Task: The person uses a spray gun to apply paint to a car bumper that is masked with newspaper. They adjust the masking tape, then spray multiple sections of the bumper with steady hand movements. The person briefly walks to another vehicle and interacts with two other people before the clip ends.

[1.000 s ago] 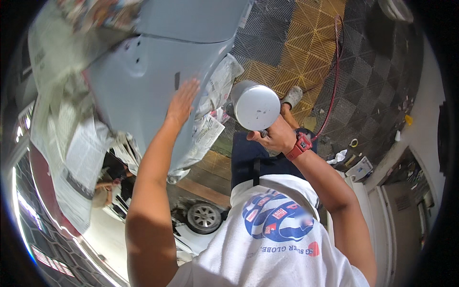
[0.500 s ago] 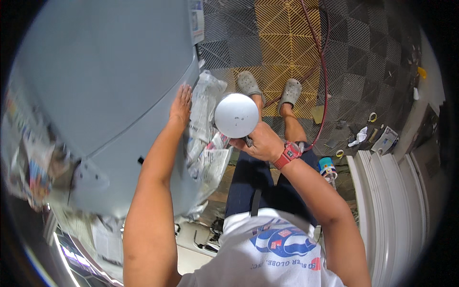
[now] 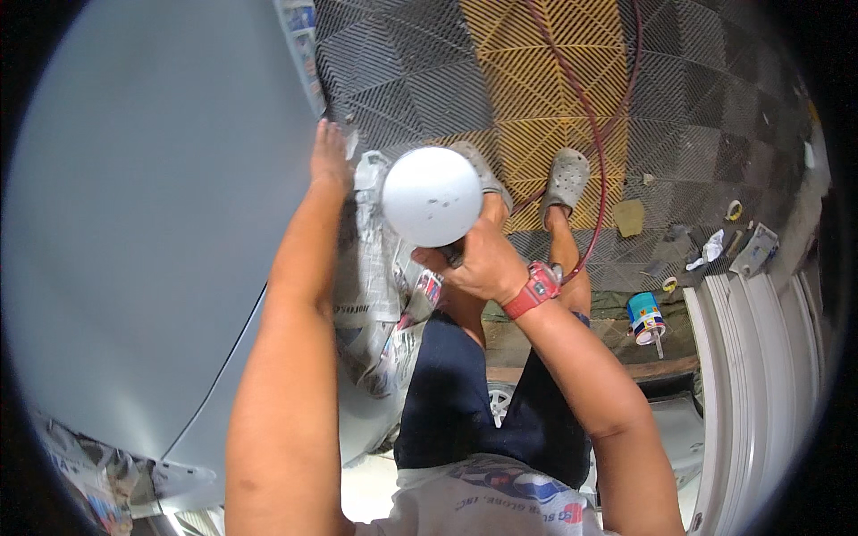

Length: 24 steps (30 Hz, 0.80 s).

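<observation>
My right hand is closed round the handle of a spray gun, whose round silvery-white cup lid faces up with a few dark specks on it. The gun's body and nozzle are mostly hidden under the cup. My left hand lies with fingers stretched out along the edge of a grey car body panel, holding nothing. Crumpled newspaper masking hangs along the panel's side, between the car and my legs. A dark seam runs across the panel near my left forearm.
A dark red air hose loops over the grey and yellow floor tiles beside my right foot. A blue paint can stands at the right, near tape rolls, a crumpled white paper and white ridged panels.
My view has shifted along the car, and the panel now fills more of the left side. My left hand has slid forward along its edge. The spray gun stays in my right hand.
</observation>
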Motion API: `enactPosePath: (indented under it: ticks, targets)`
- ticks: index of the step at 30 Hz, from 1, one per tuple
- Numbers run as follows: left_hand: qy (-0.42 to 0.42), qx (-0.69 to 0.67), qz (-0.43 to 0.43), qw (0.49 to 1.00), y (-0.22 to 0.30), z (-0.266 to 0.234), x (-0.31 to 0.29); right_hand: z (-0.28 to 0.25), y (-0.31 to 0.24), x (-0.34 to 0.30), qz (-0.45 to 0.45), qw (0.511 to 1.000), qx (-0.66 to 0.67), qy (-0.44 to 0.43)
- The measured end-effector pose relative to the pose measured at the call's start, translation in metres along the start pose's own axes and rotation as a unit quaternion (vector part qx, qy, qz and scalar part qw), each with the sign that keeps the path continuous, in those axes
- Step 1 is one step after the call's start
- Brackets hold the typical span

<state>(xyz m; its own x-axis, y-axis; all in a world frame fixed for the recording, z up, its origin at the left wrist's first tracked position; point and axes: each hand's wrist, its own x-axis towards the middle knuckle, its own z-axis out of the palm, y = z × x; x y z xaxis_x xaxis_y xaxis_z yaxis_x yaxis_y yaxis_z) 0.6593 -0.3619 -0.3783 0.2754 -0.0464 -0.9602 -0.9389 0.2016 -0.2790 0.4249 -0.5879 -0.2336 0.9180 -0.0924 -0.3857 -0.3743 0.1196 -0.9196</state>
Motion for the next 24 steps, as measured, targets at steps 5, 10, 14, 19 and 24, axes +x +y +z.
enactPosePath:
  ticks: [5, 10, 14, 19, 24]
  targets:
    - [0.044, 0.001, 0.004, 0.999, 0.003, 0.010, 0.007, -0.005, 0.010, -0.003, -0.009, 0.999, -0.042, -0.028]
    - [0.043, -0.004, 0.040, 0.998, 0.045, 0.015, -0.063, -0.026, -0.021, -0.030, -0.001, 0.992, -0.107, -0.071]
    - [0.029, 0.027, 0.063, 0.997, 0.042, 0.013, -0.126, -0.026, -0.055, -0.047, -0.022, 0.995, -0.071, -0.066]
    - [0.035, -0.008, 0.105, 0.994, 0.025, 0.020, -0.206, -0.043, -0.107, -0.082, 0.035, 0.979, -0.108, -0.172]
    - [0.057, 0.003, 0.080, 0.995, 0.035, 0.035, -0.324, -0.088, -0.168, -0.127, 0.021, 0.984, -0.100, -0.146]
